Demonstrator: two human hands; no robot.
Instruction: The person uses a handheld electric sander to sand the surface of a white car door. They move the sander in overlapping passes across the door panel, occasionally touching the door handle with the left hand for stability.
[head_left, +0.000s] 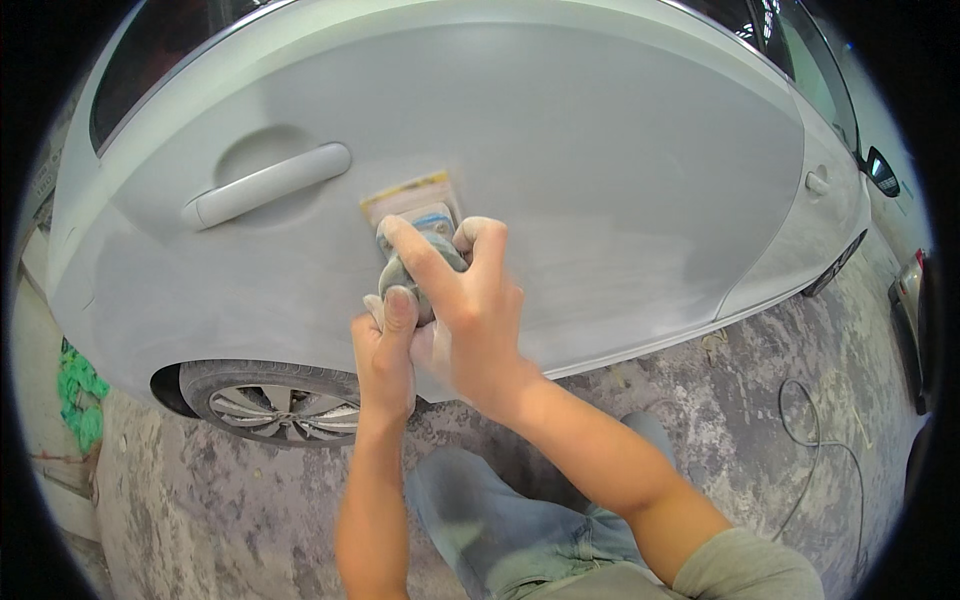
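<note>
A dusty grey sander with a blue band lies against the pale grey car door, just right of the door handle. Its flat rectangular pad bears a sheet of sandpaper with a yellow edge. My right hand grips the top of the sander, fingers bent over its body. Below it, my left hand is closed round the sander's near end, thumb up. Both hands look whitened with dust. My palms and fingers hide much of the sander's body.
A rear wheel sits below the door at left. On the stained floor at right lies a thin dark cable or hose. Green crumpled material is at the far left. Part of another vehicle stands at the right edge.
</note>
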